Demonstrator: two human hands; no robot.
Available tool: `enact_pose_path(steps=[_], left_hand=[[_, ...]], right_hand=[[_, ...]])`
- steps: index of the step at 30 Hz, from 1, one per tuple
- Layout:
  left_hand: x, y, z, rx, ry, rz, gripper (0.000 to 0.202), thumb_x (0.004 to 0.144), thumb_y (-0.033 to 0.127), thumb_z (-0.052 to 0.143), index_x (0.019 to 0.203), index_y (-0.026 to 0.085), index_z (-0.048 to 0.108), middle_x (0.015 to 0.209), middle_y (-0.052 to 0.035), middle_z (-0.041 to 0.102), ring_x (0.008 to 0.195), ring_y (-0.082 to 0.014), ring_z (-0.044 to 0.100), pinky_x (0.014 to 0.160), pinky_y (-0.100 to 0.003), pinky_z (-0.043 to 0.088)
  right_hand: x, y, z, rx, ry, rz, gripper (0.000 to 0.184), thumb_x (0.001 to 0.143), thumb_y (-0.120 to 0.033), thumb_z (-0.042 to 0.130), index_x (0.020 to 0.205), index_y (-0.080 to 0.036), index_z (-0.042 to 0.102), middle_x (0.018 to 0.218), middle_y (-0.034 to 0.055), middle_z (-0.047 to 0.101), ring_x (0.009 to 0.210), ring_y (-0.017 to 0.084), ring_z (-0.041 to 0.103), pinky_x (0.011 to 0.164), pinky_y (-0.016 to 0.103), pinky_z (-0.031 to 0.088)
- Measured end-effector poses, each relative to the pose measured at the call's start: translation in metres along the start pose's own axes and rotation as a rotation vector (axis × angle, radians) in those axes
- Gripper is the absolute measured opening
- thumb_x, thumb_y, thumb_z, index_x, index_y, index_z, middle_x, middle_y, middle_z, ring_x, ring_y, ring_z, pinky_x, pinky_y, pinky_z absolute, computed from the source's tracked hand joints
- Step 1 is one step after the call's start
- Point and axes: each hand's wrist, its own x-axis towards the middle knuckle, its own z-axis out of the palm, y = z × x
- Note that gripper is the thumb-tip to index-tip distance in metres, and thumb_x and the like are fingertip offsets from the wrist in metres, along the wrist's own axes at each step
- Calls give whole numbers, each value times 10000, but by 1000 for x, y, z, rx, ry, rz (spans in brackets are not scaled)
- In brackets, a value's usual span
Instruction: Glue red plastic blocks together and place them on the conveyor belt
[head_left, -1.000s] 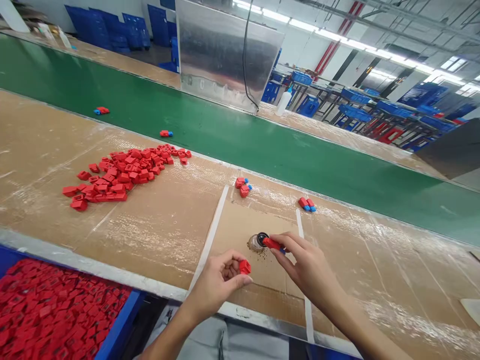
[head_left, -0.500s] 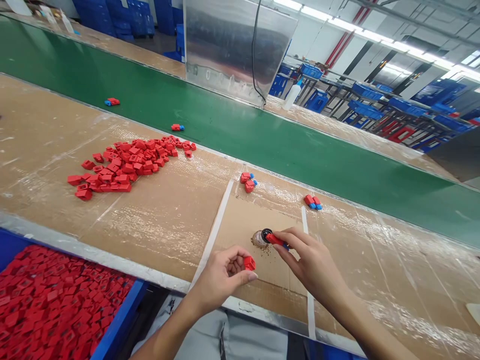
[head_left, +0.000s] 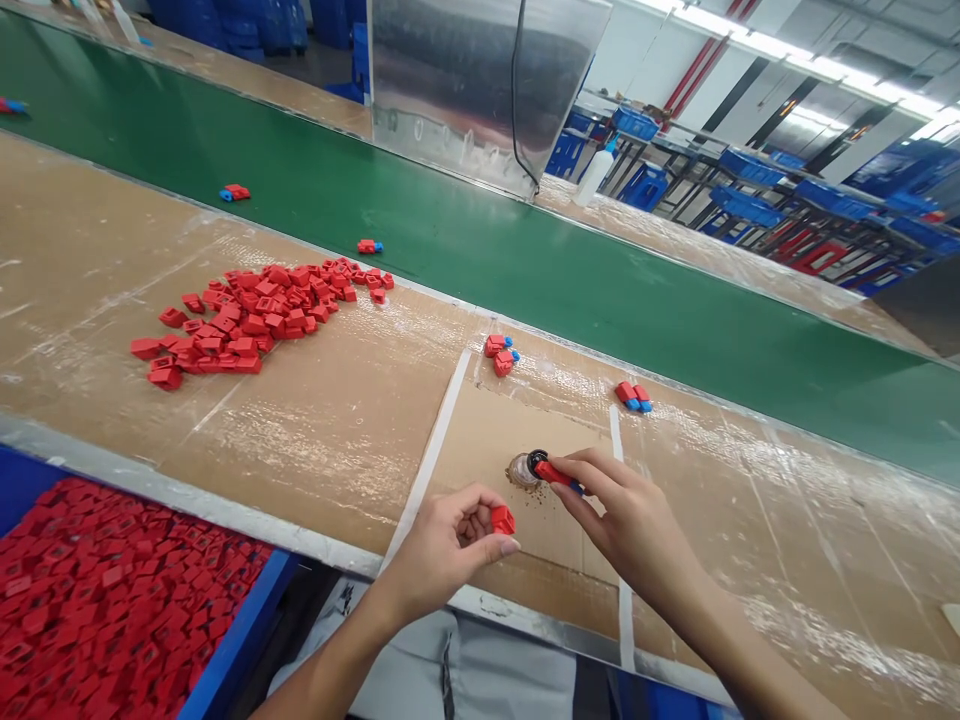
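My left hand (head_left: 448, 548) is curled near the bench's front edge, pinching a small red plastic piece (head_left: 502, 520) between thumb and fingers. My right hand (head_left: 626, 520) pinches a red and blue part (head_left: 556, 474) and holds its tip against a small round dark-rimmed pot (head_left: 525, 468) that stands on the cardboard-covered bench (head_left: 330, 440). Brown specks lie around the pot.
A heap of red pieces (head_left: 251, 315) lies on the bench at left. Red-and-blue parts sit in a pair (head_left: 501, 354) and another pair (head_left: 634, 396) beyond the pot. A blue bin (head_left: 240, 650) of red pieces is at lower left. On the green conveyor (head_left: 525, 270) behind ride more parts (head_left: 369, 246).
Both hands keep their grip and stay by the pot. The view has drifted a little, and the parts on the green belt have shifted.
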Motion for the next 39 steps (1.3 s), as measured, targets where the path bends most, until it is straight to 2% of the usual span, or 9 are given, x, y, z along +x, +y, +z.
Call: enact_pose_path(steps=[26, 34, 39], left_hand=[[-1, 3, 0, 1, 1, -4, 194, 829, 334, 686, 894, 162, 626, 713, 30, 522, 658, -110, 466, 594, -219, 359], [-1, 1, -1, -5, 0, -5, 198, 821, 332, 694, 903, 164, 627, 703, 38, 494, 641, -106, 437, 580, -218, 345], [-1, 1, 0, -14, 6, -7, 198, 812, 327, 700, 907, 168, 630, 698, 33, 500, 640, -112, 441, 584, -219, 349]], right_hand=[[2, -4, -1, 13, -26, 22, 186, 1006, -241, 453, 1049, -200, 630, 965, 83, 661, 817, 202, 661, 674, 304, 517], [5, 0, -11, 48, 63, 112, 167, 989, -311, 514, 1065, -215, 628, 998, 69, 666, 824, 202, 639, 686, 315, 508], [4, 4, -10, 182, 9, 224, 226, 967, -386, 533, 1023, -215, 669, 978, 74, 693, 683, 180, 622, 614, 317, 516]])
